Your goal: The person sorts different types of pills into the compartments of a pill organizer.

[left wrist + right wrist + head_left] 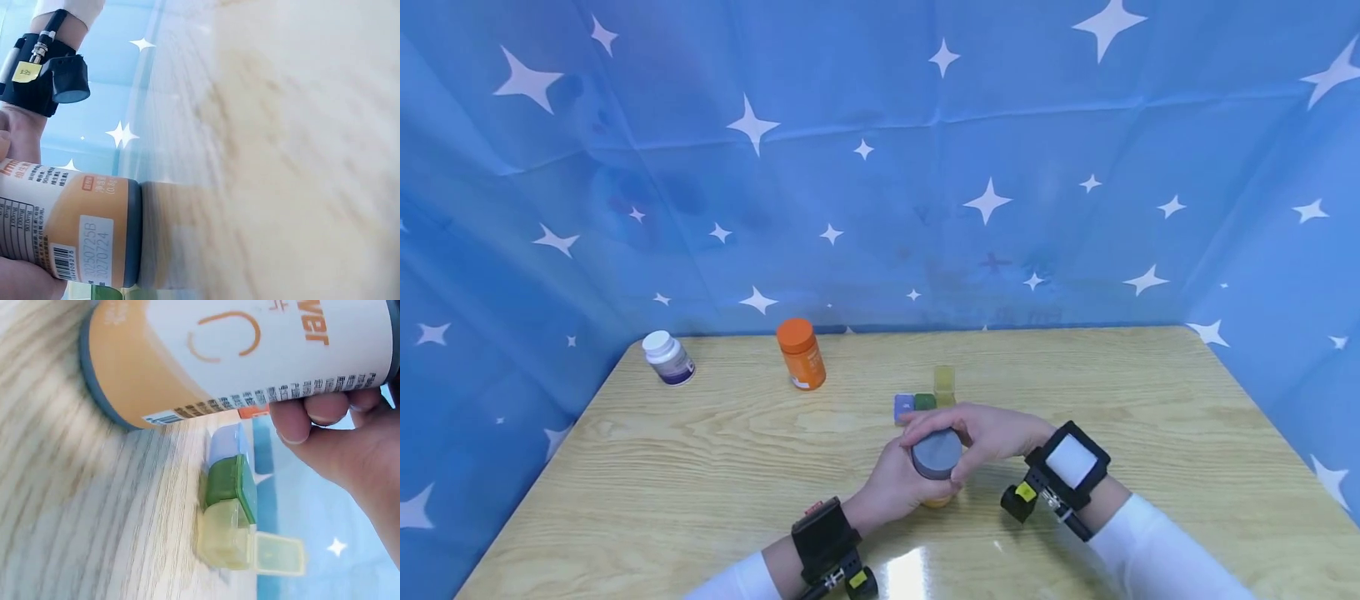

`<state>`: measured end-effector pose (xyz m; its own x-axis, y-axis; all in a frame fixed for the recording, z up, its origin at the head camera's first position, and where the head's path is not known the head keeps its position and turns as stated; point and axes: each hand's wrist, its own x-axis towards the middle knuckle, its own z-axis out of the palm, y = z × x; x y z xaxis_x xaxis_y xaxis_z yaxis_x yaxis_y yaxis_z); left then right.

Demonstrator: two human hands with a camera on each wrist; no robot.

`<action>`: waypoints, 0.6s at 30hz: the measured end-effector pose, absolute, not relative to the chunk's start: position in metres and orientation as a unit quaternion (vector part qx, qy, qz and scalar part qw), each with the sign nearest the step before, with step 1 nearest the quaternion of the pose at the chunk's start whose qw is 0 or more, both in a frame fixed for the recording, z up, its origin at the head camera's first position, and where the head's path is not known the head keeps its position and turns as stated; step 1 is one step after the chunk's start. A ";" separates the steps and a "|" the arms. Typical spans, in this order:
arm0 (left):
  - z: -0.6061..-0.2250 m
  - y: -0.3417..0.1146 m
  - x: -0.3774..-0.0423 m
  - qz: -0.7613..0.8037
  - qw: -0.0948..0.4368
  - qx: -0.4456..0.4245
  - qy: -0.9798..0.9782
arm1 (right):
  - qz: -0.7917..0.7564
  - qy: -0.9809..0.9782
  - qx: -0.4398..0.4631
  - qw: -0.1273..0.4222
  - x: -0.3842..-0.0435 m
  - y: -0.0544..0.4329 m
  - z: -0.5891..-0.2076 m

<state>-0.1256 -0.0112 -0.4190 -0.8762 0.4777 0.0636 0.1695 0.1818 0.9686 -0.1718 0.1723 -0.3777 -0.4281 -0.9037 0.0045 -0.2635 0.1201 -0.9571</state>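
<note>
An orange-and-white vitamin bottle (62,219) with a dark grey lid (937,454) stands upright, its dark base close over the tabletop. My left hand (891,492) grips its body from the left. From the right, my right hand (992,433) holds the lid by its edge, thumb on the near side and fingers on the far side. Just behind the hands sits a small pill box with a blue compartment (230,445), a green compartment (228,481) and a yellow compartment (222,540). The yellow lid (280,553) stands open; the blue and green ones are closed.
An orange bottle (802,357) stands at the back of the wooden table (700,467), left of the pill box. Farther left is a white bottle (668,358) with a purple label. A blue star-patterned curtain (850,208) borders the table's back and sides.
</note>
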 end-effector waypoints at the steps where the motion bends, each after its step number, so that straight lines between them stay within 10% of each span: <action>1: -0.419 -0.011 -0.126 0.602 0.125 0.215 0.759 | -0.513 0.670 -0.433 0.318 -0.171 0.173 -0.378; 10: -0.422 -0.011 -0.127 0.586 0.107 0.229 0.770 | -0.574 0.808 -0.132 0.021 -0.098 0.143 -0.384; 18: -0.421 -0.012 -0.127 0.582 0.100 0.246 0.769 | -0.577 0.816 -0.024 -0.032 -0.076 0.113 -0.390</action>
<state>-0.1270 -0.0122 -0.4215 -0.8592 0.4940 0.1330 0.2622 0.2020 0.9436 -0.0764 0.1129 -0.3896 -0.9968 -0.0021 0.0793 -0.0755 0.3337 -0.9396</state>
